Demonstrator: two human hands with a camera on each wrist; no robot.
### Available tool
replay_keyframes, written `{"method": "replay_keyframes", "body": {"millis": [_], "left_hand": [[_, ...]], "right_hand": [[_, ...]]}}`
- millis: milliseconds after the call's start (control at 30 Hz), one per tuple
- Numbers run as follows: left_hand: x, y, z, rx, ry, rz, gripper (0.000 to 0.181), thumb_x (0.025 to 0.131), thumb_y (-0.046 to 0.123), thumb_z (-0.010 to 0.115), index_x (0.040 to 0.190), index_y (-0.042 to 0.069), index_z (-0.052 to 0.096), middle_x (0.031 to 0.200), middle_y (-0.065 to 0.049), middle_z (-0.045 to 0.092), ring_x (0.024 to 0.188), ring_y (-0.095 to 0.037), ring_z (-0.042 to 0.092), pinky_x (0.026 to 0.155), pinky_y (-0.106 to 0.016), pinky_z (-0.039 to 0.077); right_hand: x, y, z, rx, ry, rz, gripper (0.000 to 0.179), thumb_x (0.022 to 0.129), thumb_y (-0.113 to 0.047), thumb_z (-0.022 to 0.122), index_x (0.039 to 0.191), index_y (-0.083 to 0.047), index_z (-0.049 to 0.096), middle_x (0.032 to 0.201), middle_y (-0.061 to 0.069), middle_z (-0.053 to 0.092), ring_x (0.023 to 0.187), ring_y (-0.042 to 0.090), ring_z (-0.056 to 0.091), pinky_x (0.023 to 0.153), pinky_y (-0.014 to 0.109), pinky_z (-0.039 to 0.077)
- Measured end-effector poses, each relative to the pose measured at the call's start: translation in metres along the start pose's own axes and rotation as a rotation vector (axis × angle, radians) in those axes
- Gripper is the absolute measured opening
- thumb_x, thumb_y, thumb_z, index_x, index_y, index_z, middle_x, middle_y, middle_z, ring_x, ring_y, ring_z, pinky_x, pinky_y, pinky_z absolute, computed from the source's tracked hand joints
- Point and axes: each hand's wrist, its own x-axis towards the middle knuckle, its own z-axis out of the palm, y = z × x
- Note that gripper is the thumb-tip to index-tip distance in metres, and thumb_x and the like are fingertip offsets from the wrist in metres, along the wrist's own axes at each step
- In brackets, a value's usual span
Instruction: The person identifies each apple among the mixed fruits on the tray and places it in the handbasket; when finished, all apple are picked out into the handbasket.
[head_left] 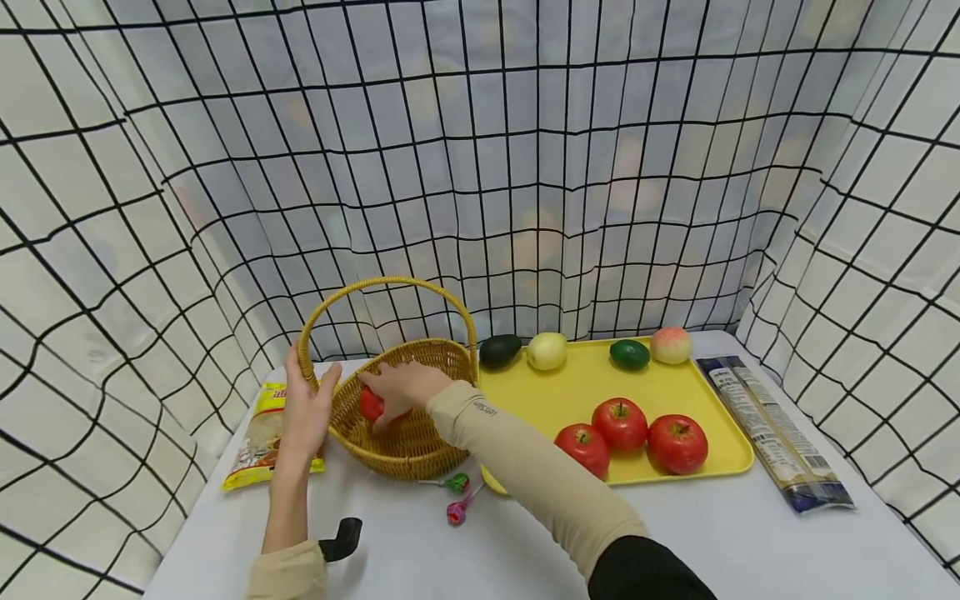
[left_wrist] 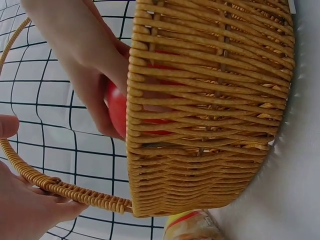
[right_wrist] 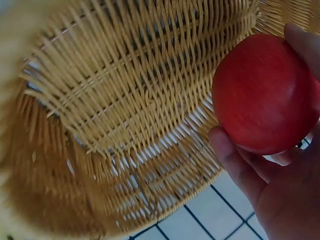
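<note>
A wicker basket with a tall arched handle stands on the left of the table. At the handle's left end, my left hand holds it, the thumb on one side and the fingers on the other. My right hand reaches over the basket's rim and grips a red apple, fingers spread around it. In the left wrist view the apple is partly behind the woven wall. Bare weave shows below the apple in the right wrist view.
A yellow tray to the right bears several fruits, among them red apples. Two lollipops lie before the basket. A yellow snack bag lies left, a long packet right. Black netting surrounds the table.
</note>
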Motion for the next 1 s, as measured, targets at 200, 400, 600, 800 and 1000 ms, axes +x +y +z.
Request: {"method": "replay_keyframes", "body": {"millis": [200,400,600,800,1000], "left_hand": [[-0.002,-0.003,0.005,0.009,-0.012,-0.003,0.087,0.107,0.038,0.05,0.165,0.019,-0.013,0.174,-0.008,-0.009,0.162,-0.03,-0.002,0.131,-0.057,0.006],[-0.001,-0.003,0.001,0.006,0.011,-0.002,0.086,0.107,0.037,0.05,0.166,0.02,-0.011,0.174,-0.01,-0.006,0.162,-0.032,0.001,0.131,-0.058,0.008],[-0.002,0.001,0.0,0.013,0.009,-0.013,0.086,0.107,0.038,0.05,0.166,0.02,-0.011,0.174,-0.01,-0.006,0.162,-0.033,0.001,0.131,-0.059,0.008],[-0.004,-0.003,-0.002,0.019,0.009,-0.024,0.085,0.108,0.036,0.049,0.166,0.02,-0.011,0.174,-0.011,-0.006,0.162,-0.033,0.001,0.131,-0.06,0.008],[0.0,-0.001,-0.002,0.004,0.002,-0.002,0.086,0.108,0.036,0.05,0.165,0.019,-0.012,0.174,-0.01,-0.007,0.162,-0.031,-0.001,0.131,-0.059,0.007]], "right_hand": [[0.009,-0.007,0.01,-0.012,-0.028,0.054,0.092,0.087,-0.057,0.076,0.162,-0.037,0.026,0.161,-0.004,0.043,0.138,0.019,0.055,0.115,0.034,0.047],[0.012,-0.017,0.009,-0.076,-0.034,0.072,0.092,0.087,-0.054,0.077,0.162,-0.039,0.025,0.16,-0.006,0.043,0.136,0.018,0.056,0.107,0.029,0.051],[0.006,-0.024,0.008,-0.131,-0.066,0.11,0.093,0.089,-0.053,0.075,0.163,-0.045,0.019,0.166,-0.01,0.035,0.142,0.017,0.051,0.106,0.029,0.052],[0.003,-0.027,0.01,-0.146,-0.063,0.11,0.099,0.084,-0.059,0.078,0.163,-0.045,0.019,0.166,-0.01,0.035,0.144,0.015,0.049,0.103,0.028,0.053],[0.003,-0.025,0.009,-0.142,-0.101,0.112,0.101,0.084,-0.062,0.076,0.163,-0.045,0.017,0.17,-0.01,0.027,0.154,0.015,0.036,0.113,0.031,0.047]]}}
